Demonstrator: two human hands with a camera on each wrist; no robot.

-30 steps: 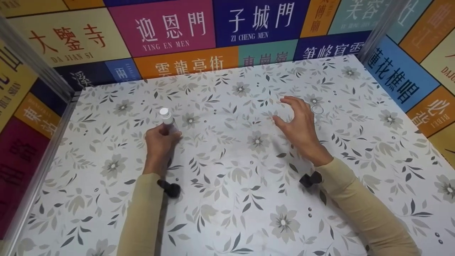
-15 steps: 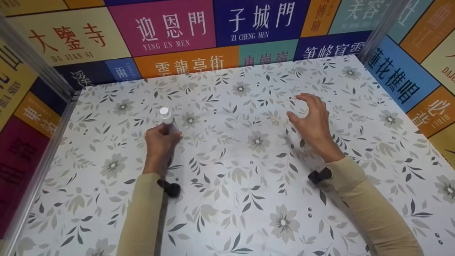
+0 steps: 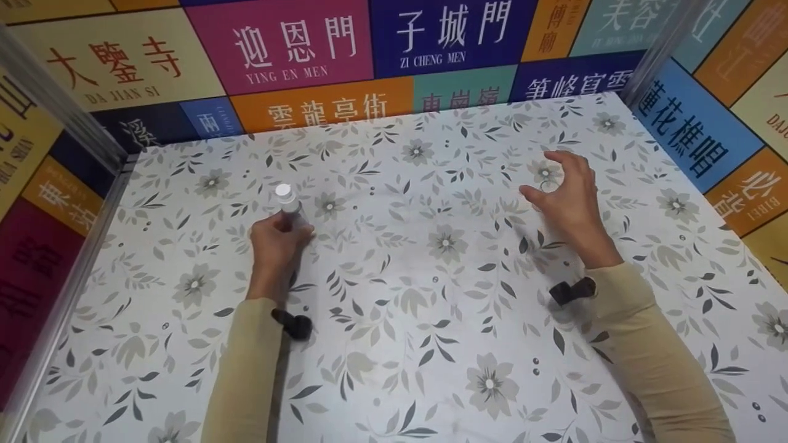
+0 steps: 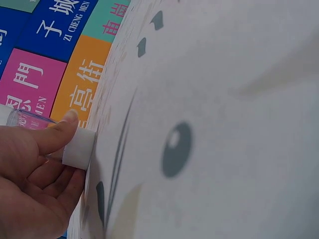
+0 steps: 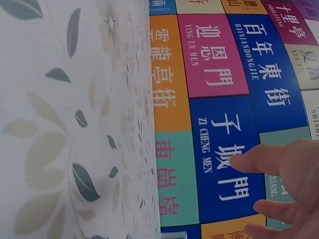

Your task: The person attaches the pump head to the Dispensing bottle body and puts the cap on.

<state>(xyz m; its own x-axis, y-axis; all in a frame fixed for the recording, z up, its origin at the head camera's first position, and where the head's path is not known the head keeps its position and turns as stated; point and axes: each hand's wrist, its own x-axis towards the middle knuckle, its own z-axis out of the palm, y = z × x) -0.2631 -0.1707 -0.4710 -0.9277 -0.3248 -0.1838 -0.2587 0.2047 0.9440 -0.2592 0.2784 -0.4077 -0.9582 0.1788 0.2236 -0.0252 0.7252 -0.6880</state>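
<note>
My left hand holds a small clear bottle with a white top, standing upright on the left half of the table. In the left wrist view, thumb and fingers pinch its clear body just above a white base that meets the tabletop. Over the right half, my right hand is spread in a C shape, holding nothing. A thin clear round rim shows in the gap between its thumb and fingers. At the bottom of the right wrist view there is a clear edge.
A white floral cover spreads over the table. Behind it rises a wall of coloured panels with lettering, and similar panels flank both sides. Black wrist-worn devices sit at each sleeve cuff.
My right hand has moved rightward and slightly away from me, so the clear rim now shows between thumb and fingers. The left hand and bottle have stayed in place.
</note>
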